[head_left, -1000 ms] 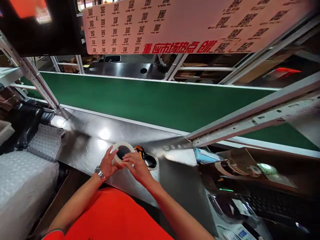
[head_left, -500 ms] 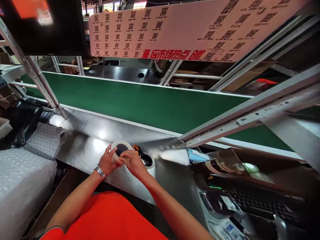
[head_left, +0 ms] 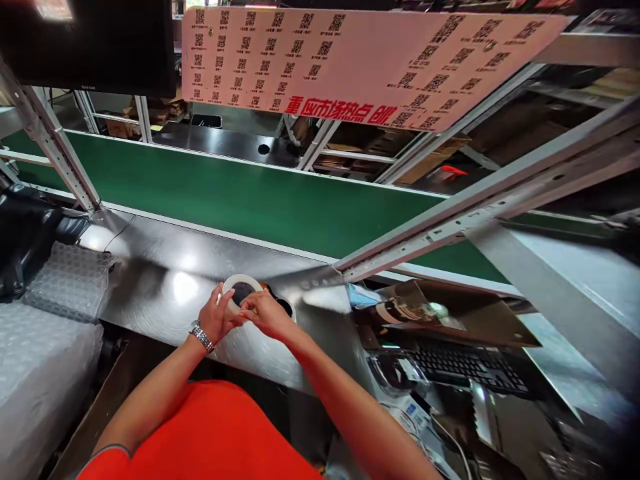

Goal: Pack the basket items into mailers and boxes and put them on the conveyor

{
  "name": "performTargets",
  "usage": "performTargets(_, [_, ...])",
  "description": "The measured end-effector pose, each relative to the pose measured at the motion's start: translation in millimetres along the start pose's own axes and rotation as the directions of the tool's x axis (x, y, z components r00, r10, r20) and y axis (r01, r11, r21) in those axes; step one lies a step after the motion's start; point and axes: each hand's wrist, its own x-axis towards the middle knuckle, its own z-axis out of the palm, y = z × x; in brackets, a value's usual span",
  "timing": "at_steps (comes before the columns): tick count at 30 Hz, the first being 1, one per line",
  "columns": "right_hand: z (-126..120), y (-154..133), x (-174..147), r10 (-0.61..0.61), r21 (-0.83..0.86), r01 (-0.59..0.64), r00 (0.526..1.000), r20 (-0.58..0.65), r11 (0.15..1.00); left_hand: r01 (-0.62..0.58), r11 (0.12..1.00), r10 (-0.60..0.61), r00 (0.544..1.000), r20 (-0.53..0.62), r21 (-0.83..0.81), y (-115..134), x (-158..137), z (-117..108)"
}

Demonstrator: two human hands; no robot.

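A roll of whitish tape (head_left: 242, 280) is held up over the metal worktop (head_left: 155, 243), its dark round opening facing me. My left hand (head_left: 215, 321) grips the roll's left side, thumb on the ring. At the lower right edge of the roll, my right hand (head_left: 266, 315) is closed with its fingertips pinched together. Whether a tape end lies in that pinch is too small to make out. Partly hidden behind my right hand, another pale roll (head_left: 293, 315) lies on the worktop, with an orange and black item (head_left: 270, 289) beside it.
Beyond the worktop runs a green conveyor belt (head_left: 200, 187). Bubble wrap (head_left: 73, 280) lies at the left. On the right are a metal post (head_left: 400, 247), a cardboard box (head_left: 450, 307), a keyboard (head_left: 470, 367) and cables. A board of codes (head_left: 360, 60) hangs above.
The view has shifted slightly, bringing more of the right-side clutter into sight. Both hands keep their hold at the roll, and the right hand sits a little closer over its edge.
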Motion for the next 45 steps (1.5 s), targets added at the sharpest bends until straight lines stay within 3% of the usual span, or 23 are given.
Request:
performTargets(7, [7,-1,-4,0.086,0.047,-0.082,0.992,-0.087,0.995,-0.016,1.000,0.016,1.000,0.002,0.000,-5,3,5])
performTargets(18, [28,2,-15,0.106,0.120,-0.075,0.954,-0.279,0.990,-0.110,0.994,0.110,0.994,-0.013,-0.018,-12,6,7])
performTargets(25, [18,-9,-7,0.235,0.053,-0.229,0.950,-0.203,0.972,-0.157,0.987,0.161,0.980,0.119,-0.040,-15,12,-17])
performTargets(33, [5,-17,1,0.321,-0.046,-0.333,0.931,-0.172,0.942,-0.201,0.980,0.200,0.972,0.121,-0.004,-20,12,-18])
performTargets(39, [-1,-31,1,0.422,-0.027,-0.428,0.898,-0.126,0.903,-0.363,0.931,0.361,0.931,0.062,0.029,-34,16,-21])
performTargets(45, [1,-30,2,0.413,-0.027,-0.421,0.899,-0.144,0.907,-0.528,0.844,0.535,0.842,-0.070,0.100,-40,26,-19])
